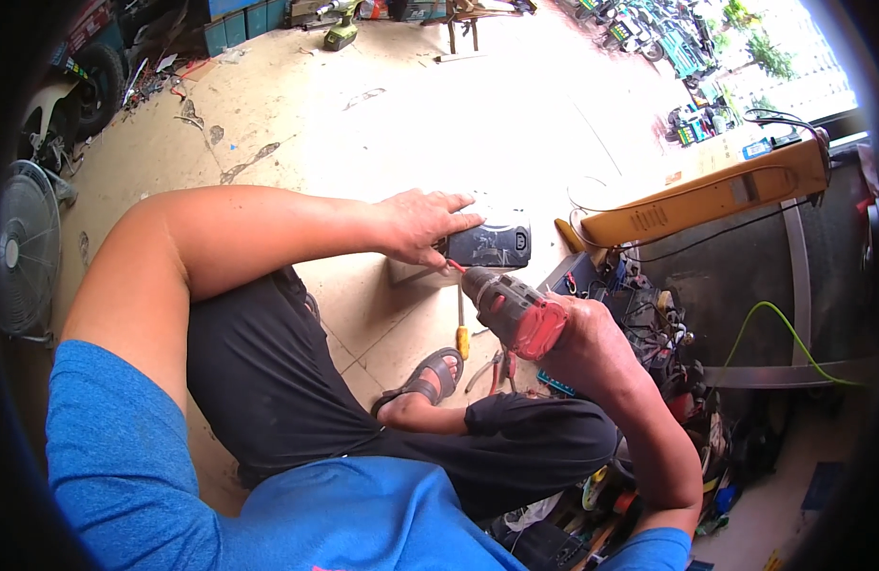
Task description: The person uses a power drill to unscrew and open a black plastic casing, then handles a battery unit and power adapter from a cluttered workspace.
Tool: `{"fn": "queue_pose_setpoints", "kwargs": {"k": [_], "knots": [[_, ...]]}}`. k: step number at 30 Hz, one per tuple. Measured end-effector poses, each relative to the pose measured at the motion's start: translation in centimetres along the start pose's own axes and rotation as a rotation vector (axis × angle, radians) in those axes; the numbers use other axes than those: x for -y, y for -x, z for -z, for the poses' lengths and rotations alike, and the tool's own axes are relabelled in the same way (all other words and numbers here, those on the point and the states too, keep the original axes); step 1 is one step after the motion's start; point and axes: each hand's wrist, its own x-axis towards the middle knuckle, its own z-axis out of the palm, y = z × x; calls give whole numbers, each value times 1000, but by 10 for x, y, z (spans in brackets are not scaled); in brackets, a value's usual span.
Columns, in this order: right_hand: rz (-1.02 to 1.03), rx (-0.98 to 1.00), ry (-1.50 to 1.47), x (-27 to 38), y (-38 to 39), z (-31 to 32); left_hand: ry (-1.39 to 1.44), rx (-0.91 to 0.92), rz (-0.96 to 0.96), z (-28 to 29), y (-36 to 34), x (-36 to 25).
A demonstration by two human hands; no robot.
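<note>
Blue shirt [363, 504] is nearest the camera. I see the right hand [582, 338] clamped around the drill [517, 312], tip directed at the dark box [492, 247] on the floor [316, 124]; the left hand [419, 225], fingers spread, rests against it, apparently for steadiness. Screwdriver [462, 341] lies within reach.

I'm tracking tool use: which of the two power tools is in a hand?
The red-and-black drill, held in the right hand; the green power tool rests on the floor near the picture's top.
</note>
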Motion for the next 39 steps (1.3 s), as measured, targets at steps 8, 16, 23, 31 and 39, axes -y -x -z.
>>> {"fn": "queue_pose_setpoints", "kwargs": {"k": [8,16,23,31,39], "knots": [[39,-41,-16,-1,3,-1,6,-10,-11,0,1,-2],[-168,86,-10,13,-37,41,-14,3,-10,3,4,-2],[-106,151,39,12,-59,52,-24,8,-24,-3,2,3],[-105,175,107,20,-61,54,-27,21,-61,-5,-1,4],[-102,165,89,21,-60,50,-26,11,-47,-7,1,4]]}}
